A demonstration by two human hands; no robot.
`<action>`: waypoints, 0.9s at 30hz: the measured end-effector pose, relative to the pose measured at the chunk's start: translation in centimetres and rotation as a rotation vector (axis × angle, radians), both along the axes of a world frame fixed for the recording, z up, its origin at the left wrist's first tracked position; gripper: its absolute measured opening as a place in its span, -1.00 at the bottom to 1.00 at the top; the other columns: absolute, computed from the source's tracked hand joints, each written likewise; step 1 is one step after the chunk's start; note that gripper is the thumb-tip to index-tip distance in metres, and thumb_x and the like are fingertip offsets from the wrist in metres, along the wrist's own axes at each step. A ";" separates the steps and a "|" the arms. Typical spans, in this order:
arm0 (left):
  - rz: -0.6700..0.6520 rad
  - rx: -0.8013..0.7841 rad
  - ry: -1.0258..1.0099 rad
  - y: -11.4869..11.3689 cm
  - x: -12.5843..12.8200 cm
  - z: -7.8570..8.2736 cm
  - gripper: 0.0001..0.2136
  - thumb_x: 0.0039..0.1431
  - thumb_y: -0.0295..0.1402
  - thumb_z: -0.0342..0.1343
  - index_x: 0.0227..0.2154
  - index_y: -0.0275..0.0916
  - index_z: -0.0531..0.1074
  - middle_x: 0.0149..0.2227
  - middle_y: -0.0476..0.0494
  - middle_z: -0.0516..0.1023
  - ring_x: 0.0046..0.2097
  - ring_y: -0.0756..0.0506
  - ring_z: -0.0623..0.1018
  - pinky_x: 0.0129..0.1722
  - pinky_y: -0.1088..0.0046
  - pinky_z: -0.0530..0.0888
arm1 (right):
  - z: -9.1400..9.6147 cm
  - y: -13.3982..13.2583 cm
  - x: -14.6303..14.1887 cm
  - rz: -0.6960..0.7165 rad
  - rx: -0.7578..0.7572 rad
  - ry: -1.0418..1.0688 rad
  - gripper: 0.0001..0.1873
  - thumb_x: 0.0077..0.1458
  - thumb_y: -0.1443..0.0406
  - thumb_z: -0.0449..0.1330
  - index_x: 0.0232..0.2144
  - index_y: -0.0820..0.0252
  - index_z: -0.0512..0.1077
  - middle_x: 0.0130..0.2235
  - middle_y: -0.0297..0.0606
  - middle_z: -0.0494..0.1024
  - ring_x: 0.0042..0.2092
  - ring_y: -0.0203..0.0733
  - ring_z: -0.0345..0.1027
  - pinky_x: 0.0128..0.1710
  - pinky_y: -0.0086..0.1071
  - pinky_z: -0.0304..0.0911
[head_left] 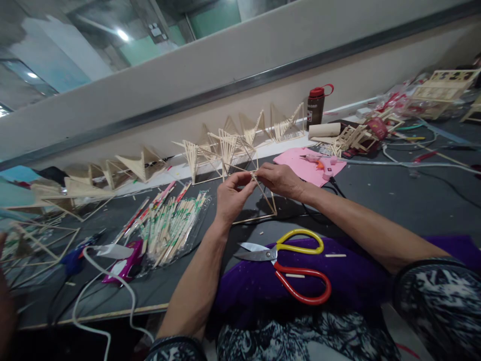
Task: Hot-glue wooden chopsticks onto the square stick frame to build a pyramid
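Between my hands stands an open frame of thin wooden sticks point(273, 201), its base resting on the dark table. My left hand point(233, 197) pinches it near the top joint, thumb and forefinger together. From the other side my right hand point(280, 179) closes its fingers on the same joint; the fingertips of both hands nearly meet there. Whether a small loose piece is also between the fingers cannot be made out. Nearer me, scissors point(274, 254) with one yellow and one red handle lie with blades apart, partly on purple cloth point(244, 296).
Behind my hands are several stick models point(229, 145) along the wall. A pink glue gun point(323, 165) lies on pink paper point(291, 159). Bagged chopsticks point(175, 225), a white cable point(130, 291) and a blue glue gun point(75, 258) are left. A bottle point(314, 109) stands behind.
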State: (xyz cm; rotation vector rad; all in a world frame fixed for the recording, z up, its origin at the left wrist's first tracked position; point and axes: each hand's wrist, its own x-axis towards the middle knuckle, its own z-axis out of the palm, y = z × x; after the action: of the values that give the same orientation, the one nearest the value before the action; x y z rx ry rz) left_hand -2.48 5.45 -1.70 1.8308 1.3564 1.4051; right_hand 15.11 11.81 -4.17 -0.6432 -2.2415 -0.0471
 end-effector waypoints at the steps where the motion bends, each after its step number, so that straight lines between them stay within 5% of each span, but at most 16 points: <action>1: 0.000 0.002 0.000 0.0 0.0 -0.1 -0.73 0.00 -0.23 0.30 -0.24 -0.24 0.56 -0.27 -0.13 0.63 -0.25 -0.05 0.58 -0.29 0.50 0.48 | 0.0 0.0 0.0 0.002 0.001 -0.008 -0.75 0.30 0.32 0.00 -0.18 0.24 0.48 -0.25 -0.18 0.52 -0.28 -0.25 0.36 -0.37 -0.44 0.13; 27: 0.020 -0.011 -0.028 0.1 0.0 -0.6 -0.74 0.03 -0.20 0.27 -0.25 -0.22 0.58 -0.36 -0.11 0.62 -0.38 0.00 0.54 -0.38 0.51 0.49 | -0.6 0.2 -0.2 0.023 0.013 0.085 -0.84 0.25 0.35 0.07 -0.20 0.24 0.45 -0.28 -0.20 0.51 -0.28 -0.24 0.37 -0.34 -0.44 0.16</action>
State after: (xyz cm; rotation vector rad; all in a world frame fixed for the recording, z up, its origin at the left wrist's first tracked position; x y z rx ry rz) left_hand -2.51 5.54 -2.26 1.7885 1.3700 1.4249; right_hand 14.92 12.00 -4.73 -0.6015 -2.1643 -0.0224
